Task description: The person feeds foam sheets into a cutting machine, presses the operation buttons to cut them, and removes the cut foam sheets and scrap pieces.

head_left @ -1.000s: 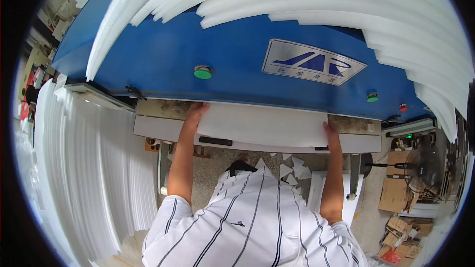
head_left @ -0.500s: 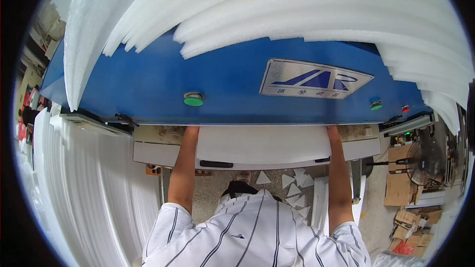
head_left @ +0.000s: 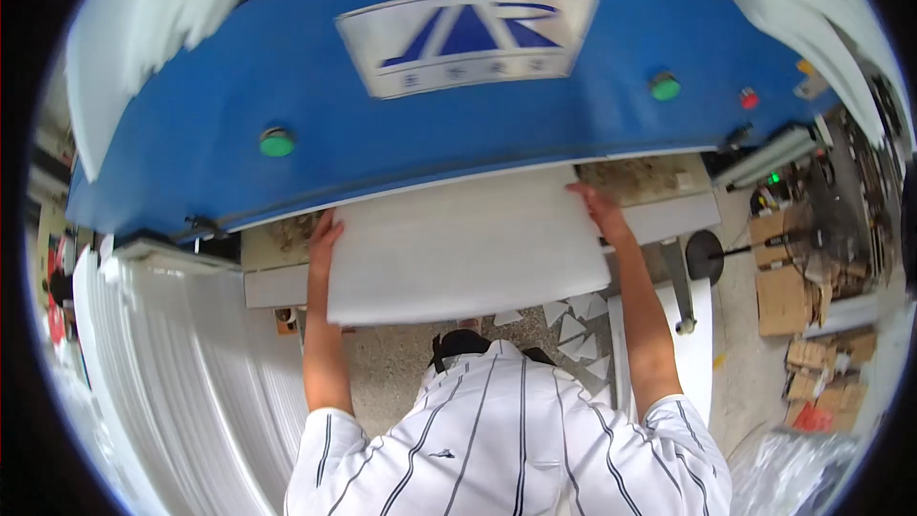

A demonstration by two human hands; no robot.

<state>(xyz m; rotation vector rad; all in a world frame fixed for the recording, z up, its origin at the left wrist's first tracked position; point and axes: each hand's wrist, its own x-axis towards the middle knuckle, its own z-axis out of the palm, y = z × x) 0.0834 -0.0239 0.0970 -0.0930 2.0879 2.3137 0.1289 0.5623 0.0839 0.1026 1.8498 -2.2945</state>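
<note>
A white foam sheet (head_left: 458,253) juts toward me from under the front edge of a blue machine (head_left: 411,143). Its far end is hidden beneath the machine. My left hand (head_left: 327,232) grips the sheet's left edge, thumb on top. On the opposite edge, my right hand (head_left: 597,208) holds the sheet with its fingers curled around the side. The near edge of the foam overhangs the machine's pale worktable (head_left: 664,220).
Green buttons (head_left: 277,141) and a red button (head_left: 749,97) sit on the machine front. Tall foam sheets (head_left: 181,344) stand at left. Triangular foam scraps (head_left: 571,328) lie on the floor. A fan (head_left: 705,256) and cardboard boxes (head_left: 781,296) are at right.
The foam sheet has come out farther toward my body, and its near edge now hangs past the table. Both hands, previously at the machine's edge, have drawn back with it. My view has shifted.
</note>
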